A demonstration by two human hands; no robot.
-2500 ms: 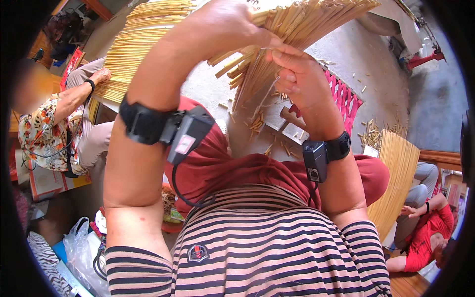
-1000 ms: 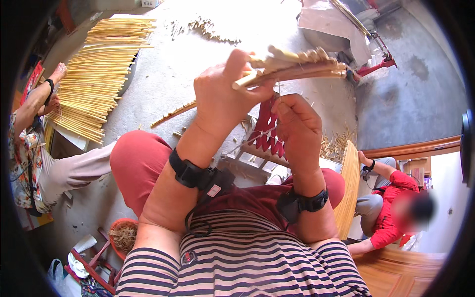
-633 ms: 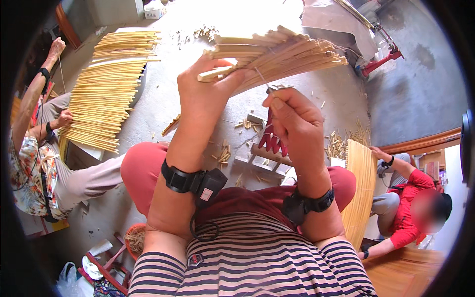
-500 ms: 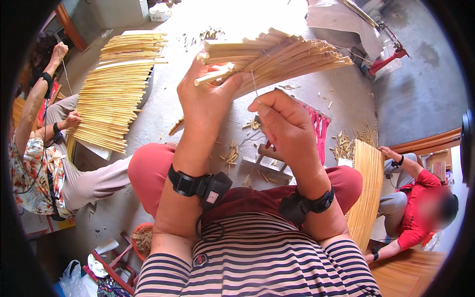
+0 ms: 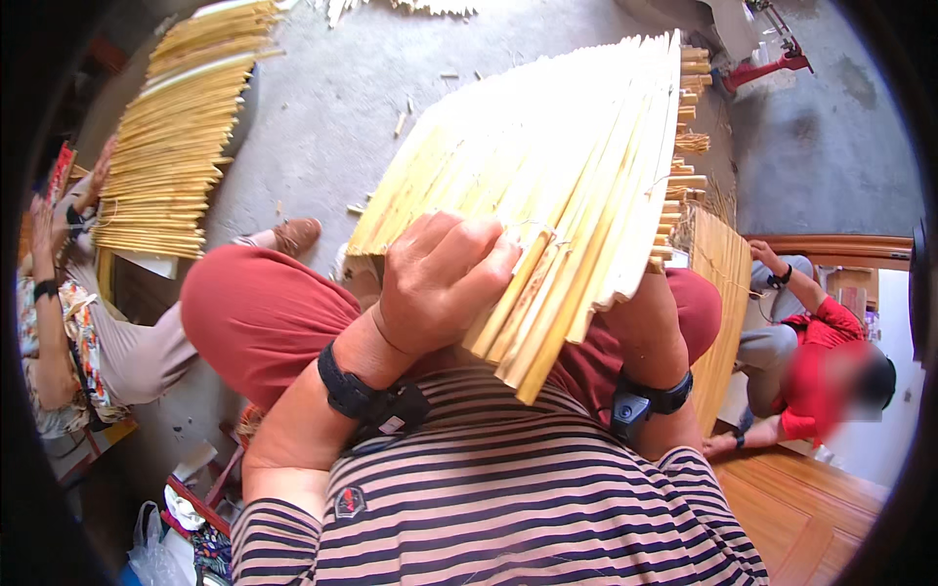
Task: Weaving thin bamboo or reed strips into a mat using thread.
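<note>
Whereas it was raised high before, the fanned bundle of pale yellow bamboo slats (image 5: 557, 186) is now lowered against the lap, gripped by left hand (image 5: 440, 278) fingers; the right hand is hidden beneath it.

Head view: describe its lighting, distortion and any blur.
Head view: bright daylight on the concrete floor and the bundle of bamboo slats gripped by the left hand; fisheye bending with a black rim; the face of the co-worker in red is blurred; the right hand is hidden behind the slats.
</note>
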